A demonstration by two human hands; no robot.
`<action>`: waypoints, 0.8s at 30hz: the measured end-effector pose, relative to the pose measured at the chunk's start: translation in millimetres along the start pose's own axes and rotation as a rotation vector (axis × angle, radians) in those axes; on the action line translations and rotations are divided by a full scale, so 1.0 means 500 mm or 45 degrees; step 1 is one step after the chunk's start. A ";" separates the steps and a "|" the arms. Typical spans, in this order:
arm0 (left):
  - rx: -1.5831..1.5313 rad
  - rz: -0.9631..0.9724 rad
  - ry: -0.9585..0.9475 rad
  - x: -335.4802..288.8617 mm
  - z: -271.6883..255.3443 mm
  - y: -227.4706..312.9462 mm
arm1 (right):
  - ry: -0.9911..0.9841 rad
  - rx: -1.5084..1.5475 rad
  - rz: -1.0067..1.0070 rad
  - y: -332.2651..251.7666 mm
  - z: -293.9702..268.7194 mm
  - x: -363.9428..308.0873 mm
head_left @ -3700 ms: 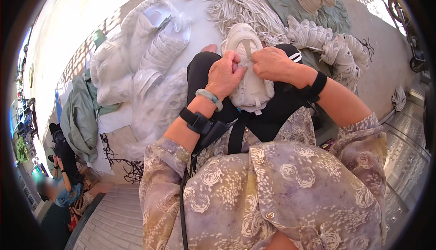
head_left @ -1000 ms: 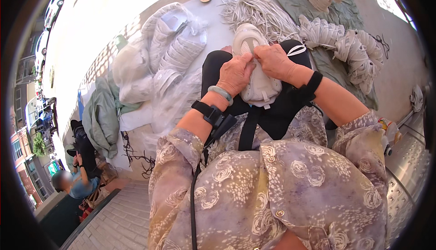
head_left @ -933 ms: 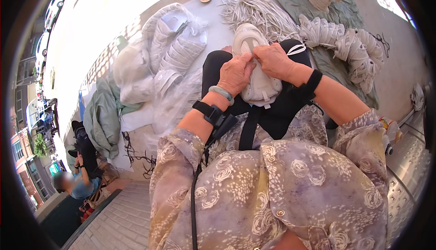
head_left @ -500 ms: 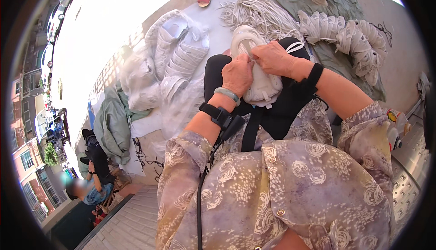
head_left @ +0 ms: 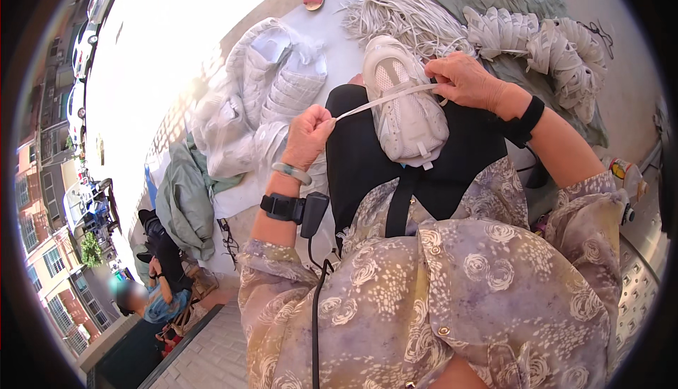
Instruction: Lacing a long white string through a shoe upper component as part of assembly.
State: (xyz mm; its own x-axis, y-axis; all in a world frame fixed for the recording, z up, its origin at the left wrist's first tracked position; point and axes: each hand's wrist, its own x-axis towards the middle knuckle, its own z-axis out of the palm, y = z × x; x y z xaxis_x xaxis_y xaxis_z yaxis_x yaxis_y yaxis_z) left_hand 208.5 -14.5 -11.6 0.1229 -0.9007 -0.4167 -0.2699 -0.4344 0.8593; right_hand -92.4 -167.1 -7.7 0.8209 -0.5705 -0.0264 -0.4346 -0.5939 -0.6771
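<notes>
Through the head camera I have the pale shoe (head_left: 411,124) lying in the wearer's lap, on the black trousers (head_left: 353,149), its small tab at the end nearest the body. I see the left hand (head_left: 307,135) raised to the left of the shoe and clear of it, forearm nearly upright, fingers curled in, thumb and forefinger pinching one end of a white lace (head_left: 381,99). That lace runs almost straight across the shoe's upper to the right hand (head_left: 467,82), which is at the shoe's upper right edge: forearm slanting in from the lower right, wrist bent, back of the hand up, fingertips gripping the lace. Whether those fingertips also touch the shoe, I cannot tell. I see a pale bangle (head_left: 292,173) and a black strapped device (head_left: 286,207) on the left wrist, and a black band (head_left: 525,124) on the right.

For writing, I find a packet (head_left: 626,174) with red and yellow colouring, well to the right of the shoe; any print on it is too small for me to read. Just beyond the shoe I see heaped pale laces (head_left: 406,22).
</notes>
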 end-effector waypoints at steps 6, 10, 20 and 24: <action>-0.159 -0.466 0.168 -0.141 -0.209 -0.071 | 0.074 -0.027 -0.169 0.020 0.013 -0.008; 0.404 -0.396 0.011 -0.109 -0.149 -0.078 | 0.024 -0.088 -0.095 0.009 0.016 0.000; 0.994 0.730 0.040 0.016 0.100 0.057 | 0.097 -0.458 -0.126 -0.027 -0.032 -0.034; 1.165 0.801 -0.002 0.035 0.104 0.057 | 0.161 -0.630 -0.215 -0.017 -0.042 -0.047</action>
State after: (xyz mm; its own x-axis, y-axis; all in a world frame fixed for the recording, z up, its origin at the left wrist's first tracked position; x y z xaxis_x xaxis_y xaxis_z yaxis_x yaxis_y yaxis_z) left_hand 153.3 -42.0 -9.9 -0.2846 -0.9585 0.0157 -0.8871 0.2695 0.3748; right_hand -115.8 -160.6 13.9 0.8566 -0.4898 0.1620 -0.4483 -0.8621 -0.2363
